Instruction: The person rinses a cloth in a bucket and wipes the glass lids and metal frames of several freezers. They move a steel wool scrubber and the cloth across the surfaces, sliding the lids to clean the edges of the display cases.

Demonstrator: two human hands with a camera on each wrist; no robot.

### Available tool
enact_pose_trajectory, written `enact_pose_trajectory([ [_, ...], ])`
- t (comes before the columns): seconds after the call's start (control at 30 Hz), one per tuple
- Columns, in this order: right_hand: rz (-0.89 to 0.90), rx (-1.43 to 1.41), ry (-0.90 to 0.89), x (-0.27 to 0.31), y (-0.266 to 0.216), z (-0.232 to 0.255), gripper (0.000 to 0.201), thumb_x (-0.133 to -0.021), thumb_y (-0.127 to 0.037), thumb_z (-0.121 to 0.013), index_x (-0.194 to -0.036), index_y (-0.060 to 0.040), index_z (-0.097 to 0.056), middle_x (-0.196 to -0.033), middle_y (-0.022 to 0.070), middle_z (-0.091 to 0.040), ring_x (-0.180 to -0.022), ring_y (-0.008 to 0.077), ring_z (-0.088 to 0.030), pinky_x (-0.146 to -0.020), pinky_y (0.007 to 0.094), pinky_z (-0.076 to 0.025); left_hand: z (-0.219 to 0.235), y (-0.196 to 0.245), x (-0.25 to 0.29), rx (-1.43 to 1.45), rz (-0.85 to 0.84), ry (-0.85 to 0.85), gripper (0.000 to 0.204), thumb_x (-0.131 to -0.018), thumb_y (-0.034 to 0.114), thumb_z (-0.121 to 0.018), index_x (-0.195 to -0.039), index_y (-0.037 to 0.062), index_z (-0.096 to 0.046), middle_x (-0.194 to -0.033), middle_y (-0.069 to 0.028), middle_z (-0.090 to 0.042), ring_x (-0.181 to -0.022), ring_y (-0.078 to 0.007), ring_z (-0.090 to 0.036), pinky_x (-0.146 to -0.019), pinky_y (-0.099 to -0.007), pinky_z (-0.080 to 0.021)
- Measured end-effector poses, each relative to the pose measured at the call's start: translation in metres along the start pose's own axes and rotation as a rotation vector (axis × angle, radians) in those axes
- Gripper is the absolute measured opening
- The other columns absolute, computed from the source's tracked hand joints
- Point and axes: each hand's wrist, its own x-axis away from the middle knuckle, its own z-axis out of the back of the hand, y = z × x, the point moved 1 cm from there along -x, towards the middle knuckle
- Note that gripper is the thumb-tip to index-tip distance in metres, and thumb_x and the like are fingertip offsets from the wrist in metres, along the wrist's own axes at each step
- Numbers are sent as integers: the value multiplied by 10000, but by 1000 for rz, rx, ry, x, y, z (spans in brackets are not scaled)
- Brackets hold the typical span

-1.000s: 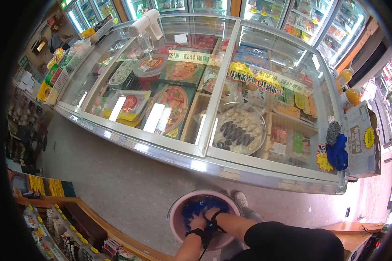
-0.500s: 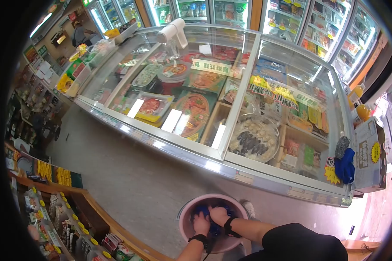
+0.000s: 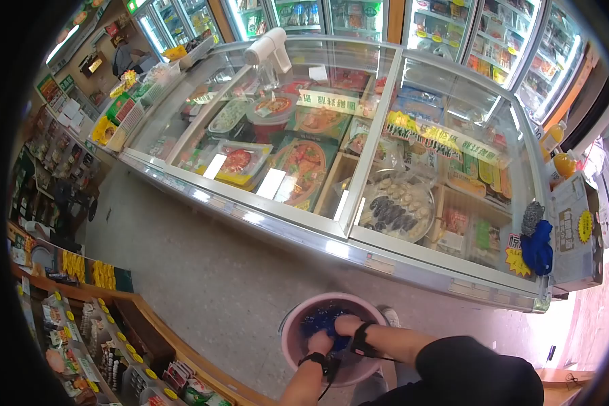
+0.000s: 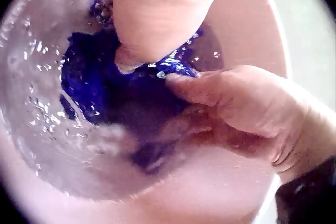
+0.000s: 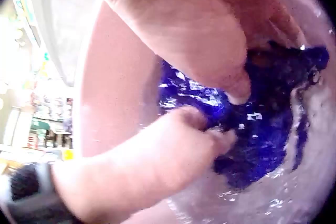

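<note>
Left hand (image 3: 320, 344), right hand (image 3: 348, 325) angled down, both gripping blue cloth (image 4: 89, 77)

Wears blk sleeve (image 3: 477, 369), blk wrist straps (image 3: 362, 334), one w/ thin dk cable (image 3: 327, 388), + whitish shoe (image 3: 389, 314).

A glass-topped chest freezer (image 3: 294, 233) spans the scene, bearing a white device (image 3: 268, 47) toward its far left, with lit refrigerators (image 3: 477, 30) beyond and a box (image 3: 570, 238) at right.
</note>
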Motion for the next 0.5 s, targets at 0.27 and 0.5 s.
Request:
enact_pose_trajectory([
  [0.27, 434, -366, 263, 129, -46, 68, 200, -753, -182, -561, -924, -127, -648, -848, 162, -627, -834, 327, -605, -713, 429, -468, 92, 37, 128, 404, -652, 489, 246, -745, 152, -579, -961, 42, -539, -907, -174, -578, -846, -345, -561, -727, -405, -456],
  [0.5, 524, -85, 433, 124, -61, 66, 232, -703, -191, -588, -923, -141, -640, -779, 142, -593, -769, 326, -578, -689, 427, -458, 69, 16, 121, 381, -485, 594, 382, -665, 122, -629, -1018, 38, -512, -963, -150, -546, -900, -325, -547, -775, -382, -450],
])
